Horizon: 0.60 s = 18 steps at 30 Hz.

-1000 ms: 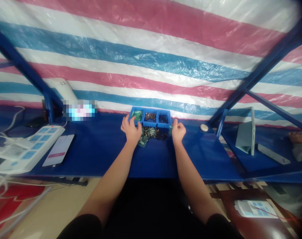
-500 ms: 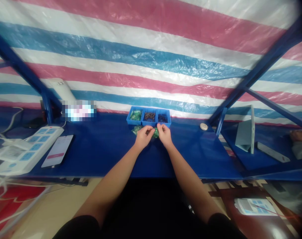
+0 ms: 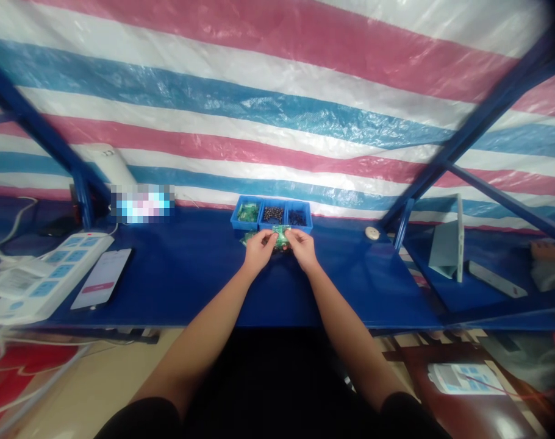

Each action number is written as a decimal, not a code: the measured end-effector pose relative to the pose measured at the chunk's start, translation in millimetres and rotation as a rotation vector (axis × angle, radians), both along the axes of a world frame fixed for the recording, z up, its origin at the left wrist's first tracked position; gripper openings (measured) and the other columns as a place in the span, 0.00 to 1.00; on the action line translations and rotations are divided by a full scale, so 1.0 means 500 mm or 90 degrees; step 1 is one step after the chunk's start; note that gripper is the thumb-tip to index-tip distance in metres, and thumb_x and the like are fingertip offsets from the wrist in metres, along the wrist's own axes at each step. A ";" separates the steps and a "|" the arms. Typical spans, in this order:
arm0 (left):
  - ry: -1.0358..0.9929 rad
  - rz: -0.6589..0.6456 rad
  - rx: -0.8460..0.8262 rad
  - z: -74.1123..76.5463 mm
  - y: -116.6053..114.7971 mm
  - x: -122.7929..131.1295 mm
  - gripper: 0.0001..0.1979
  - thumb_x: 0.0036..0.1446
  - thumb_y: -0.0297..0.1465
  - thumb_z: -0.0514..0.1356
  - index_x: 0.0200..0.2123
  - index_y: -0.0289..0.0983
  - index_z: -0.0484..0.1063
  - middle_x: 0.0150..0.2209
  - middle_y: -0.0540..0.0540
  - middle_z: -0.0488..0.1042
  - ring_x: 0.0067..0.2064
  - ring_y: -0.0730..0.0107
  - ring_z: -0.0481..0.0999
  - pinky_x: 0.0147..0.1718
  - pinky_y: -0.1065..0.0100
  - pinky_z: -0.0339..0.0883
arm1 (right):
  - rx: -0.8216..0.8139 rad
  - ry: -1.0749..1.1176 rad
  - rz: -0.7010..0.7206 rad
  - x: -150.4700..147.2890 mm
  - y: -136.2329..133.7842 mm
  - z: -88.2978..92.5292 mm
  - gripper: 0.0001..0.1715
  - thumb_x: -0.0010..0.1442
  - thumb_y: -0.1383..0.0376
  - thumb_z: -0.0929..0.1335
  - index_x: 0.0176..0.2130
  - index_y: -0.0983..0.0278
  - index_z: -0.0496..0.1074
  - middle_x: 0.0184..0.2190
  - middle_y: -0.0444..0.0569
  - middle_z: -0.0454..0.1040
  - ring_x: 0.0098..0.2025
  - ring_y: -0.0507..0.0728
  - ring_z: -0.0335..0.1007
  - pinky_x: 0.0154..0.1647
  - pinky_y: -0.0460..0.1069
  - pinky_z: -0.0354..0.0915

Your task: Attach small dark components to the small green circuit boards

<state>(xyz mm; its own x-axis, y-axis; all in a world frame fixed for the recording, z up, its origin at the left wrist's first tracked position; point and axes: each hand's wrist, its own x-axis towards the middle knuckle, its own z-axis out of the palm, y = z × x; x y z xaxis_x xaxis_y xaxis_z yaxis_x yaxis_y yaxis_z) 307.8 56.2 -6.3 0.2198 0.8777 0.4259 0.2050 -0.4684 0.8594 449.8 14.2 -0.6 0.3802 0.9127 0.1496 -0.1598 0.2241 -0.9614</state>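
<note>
Between my two hands is a small green piece (image 3: 282,230), its left edge pinched by my left hand (image 3: 259,249) and its right edge by my right hand (image 3: 302,248). Just behind my hands stands a blue three-part bin (image 3: 272,227). Its left compartment holds green pieces (image 3: 248,212), the middle one small brass-and-dark parts (image 3: 274,214), the right one small dark parts (image 3: 297,217). More green pieces lie on the table beside and under my hands, partly hidden by them.
On the blue table (image 3: 181,274) are a power strip (image 3: 64,268) and a phone (image 3: 102,279) at left, a round pale object (image 3: 372,233) at right. Blue frame bars rise on both sides. Farther right are a tablet-like stand (image 3: 447,247) and another person's hand (image 3: 549,251).
Both hands now hold the green piece flat between them, where before the fingertips covered most of it. The view has shifted slightly.
</note>
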 end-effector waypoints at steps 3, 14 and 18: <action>-0.021 0.024 0.010 0.003 0.002 0.000 0.14 0.56 0.42 0.60 0.33 0.37 0.75 0.26 0.51 0.73 0.27 0.73 0.70 0.29 0.72 0.64 | -0.015 -0.019 0.008 0.006 0.002 -0.005 0.23 0.47 0.49 0.74 0.36 0.64 0.78 0.29 0.47 0.79 0.21 0.53 0.70 0.24 0.50 0.70; -0.039 0.012 -0.008 -0.002 0.000 0.003 0.15 0.56 0.43 0.60 0.31 0.37 0.76 0.23 0.52 0.71 0.25 0.73 0.69 0.27 0.72 0.63 | -0.015 -0.072 -0.028 0.018 0.003 -0.009 0.23 0.47 0.51 0.75 0.37 0.64 0.79 0.29 0.47 0.80 0.24 0.54 0.71 0.28 0.50 0.70; -0.064 0.027 -0.037 0.002 0.002 0.002 0.15 0.57 0.43 0.59 0.33 0.37 0.76 0.22 0.52 0.71 0.25 0.72 0.71 0.28 0.72 0.65 | -0.020 -0.068 -0.008 0.015 0.003 -0.009 0.23 0.49 0.50 0.73 0.38 0.65 0.78 0.29 0.49 0.80 0.26 0.56 0.74 0.25 0.49 0.69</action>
<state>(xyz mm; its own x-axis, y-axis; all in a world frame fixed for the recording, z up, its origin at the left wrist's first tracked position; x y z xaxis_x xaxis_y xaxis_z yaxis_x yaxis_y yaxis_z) 308.6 57.1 -5.3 0.1408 0.9091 0.3922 0.1349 -0.4100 0.9020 457.1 15.8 -5.1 0.3751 0.9128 0.1617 -0.0538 0.1955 -0.9792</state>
